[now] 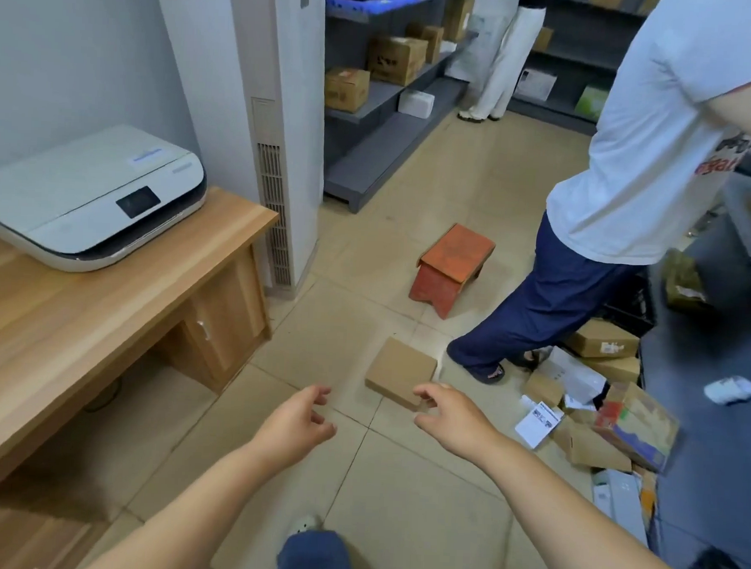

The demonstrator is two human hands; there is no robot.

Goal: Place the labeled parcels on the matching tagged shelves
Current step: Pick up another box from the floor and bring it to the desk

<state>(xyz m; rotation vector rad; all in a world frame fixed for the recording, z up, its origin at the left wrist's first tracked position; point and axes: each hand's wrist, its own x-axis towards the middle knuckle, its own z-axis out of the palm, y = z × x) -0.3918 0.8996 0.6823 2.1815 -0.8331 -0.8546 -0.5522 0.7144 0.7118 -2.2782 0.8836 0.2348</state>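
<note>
A flat brown cardboard parcel (401, 371) lies on the tiled floor in front of me. My right hand (450, 414) hovers at its near right corner, fingers curled and apart, holding nothing; I cannot tell if they touch the box. My left hand (299, 418) is open to the left of the parcel, clear of it. Grey shelves (385, 125) with several brown boxes stand at the back.
A heap of parcels (596, 405) lies on the floor at right. A person in a white shirt and blue trousers (581, 267) stands close by. A red stool (452, 266) sits beyond the parcel. A wooden desk (84, 314) with a printer (93, 199) is at left.
</note>
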